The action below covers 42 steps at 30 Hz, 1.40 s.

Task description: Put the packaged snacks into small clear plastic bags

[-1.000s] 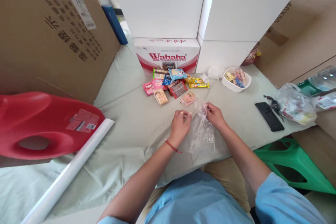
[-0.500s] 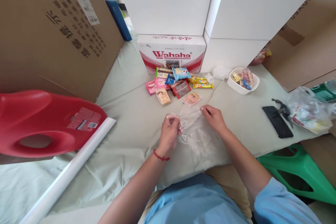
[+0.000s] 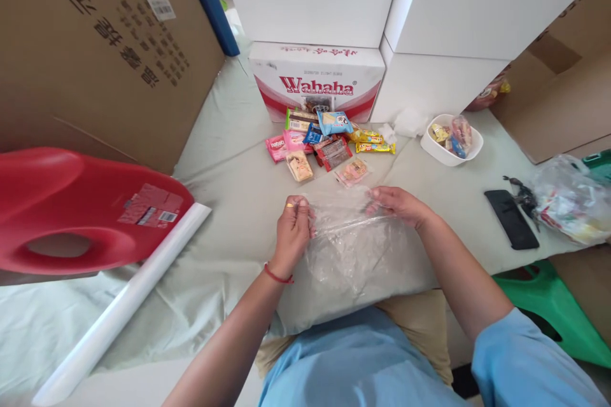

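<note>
A clear plastic bag [image 3: 353,254] is stretched between my two hands, its lower part lying over the cloth near the front edge. My left hand [image 3: 294,227] pinches the bag's upper left side, thumb on top. At the upper right side, my right hand [image 3: 398,203] is closed on the bag, and some of its fingers show through the film. Just beyond lie packaged snacks: a pink wafer packet [image 3: 275,147], a light blue packet [image 3: 335,122], a red-brown packet [image 3: 334,152], yellow sticks [image 3: 375,148], a wrapped cracker [image 3: 299,166] and a pinkish wrapped biscuit [image 3: 352,172].
A Wahaha carton [image 3: 317,82] stands behind the snacks. On the right are a white bowl [image 3: 432,146] of snacks, a black phone [image 3: 512,219] and a filled plastic bag [image 3: 568,203]. A red plastic piece [image 3: 95,203], a white tube [image 3: 124,302] and a large cardboard box [image 3: 119,76] occupy the left.
My hands have moved apart, left hand leftward and right hand rightward, spreading the bag's top wider. The bunched film at my left hand has opened out. The camera view has shifted slightly.
</note>
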Available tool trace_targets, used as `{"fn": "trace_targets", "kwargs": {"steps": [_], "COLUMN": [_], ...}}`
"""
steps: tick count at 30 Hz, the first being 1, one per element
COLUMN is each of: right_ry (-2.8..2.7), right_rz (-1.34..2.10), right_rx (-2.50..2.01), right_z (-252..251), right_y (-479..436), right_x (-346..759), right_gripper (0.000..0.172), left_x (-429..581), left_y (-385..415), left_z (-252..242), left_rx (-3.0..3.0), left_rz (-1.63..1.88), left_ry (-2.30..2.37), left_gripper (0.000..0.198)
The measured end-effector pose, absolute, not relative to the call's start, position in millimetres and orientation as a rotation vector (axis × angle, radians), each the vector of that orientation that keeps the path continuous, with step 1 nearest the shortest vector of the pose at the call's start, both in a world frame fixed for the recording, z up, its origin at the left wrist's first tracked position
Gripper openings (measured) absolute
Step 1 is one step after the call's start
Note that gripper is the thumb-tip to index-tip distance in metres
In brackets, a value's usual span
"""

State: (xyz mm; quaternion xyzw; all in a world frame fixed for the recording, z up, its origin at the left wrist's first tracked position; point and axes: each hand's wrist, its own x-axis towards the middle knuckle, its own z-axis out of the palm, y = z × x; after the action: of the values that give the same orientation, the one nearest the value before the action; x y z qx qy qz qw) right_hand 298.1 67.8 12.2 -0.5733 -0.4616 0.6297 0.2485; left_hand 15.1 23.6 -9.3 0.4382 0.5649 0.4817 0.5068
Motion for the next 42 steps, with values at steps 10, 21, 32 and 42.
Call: {"fn": "trace_targets", "kwargs": {"steps": [10, 21, 32, 42], "right_ry": [-1.207, -1.262, -1.448, -2.394], "right_rz": [1.145, 1.019, 0.391, 0.553], "right_rx": [-1.609, -1.702, -2.069, -1.188], "right_z": [-17, -31, 14, -20], "right_y": [81, 82, 65, -3], "right_x": [308, 316, 373, 243], "right_gripper": [0.042, 0.039, 0.049, 0.061], "left_x": [-9, 27, 23, 44], "left_y": [72, 36, 35, 76], "left_z": [-12, 0, -33, -15], "left_rx": [1.533, 2.320, 2.096, 1.308], "left_rz": [0.828, 0.689, 0.720, 0.971], "left_ry": [1.886, 1.418, 1.761, 1.443], "left_gripper": [0.027, 0.025, 0.062, 0.017]}}
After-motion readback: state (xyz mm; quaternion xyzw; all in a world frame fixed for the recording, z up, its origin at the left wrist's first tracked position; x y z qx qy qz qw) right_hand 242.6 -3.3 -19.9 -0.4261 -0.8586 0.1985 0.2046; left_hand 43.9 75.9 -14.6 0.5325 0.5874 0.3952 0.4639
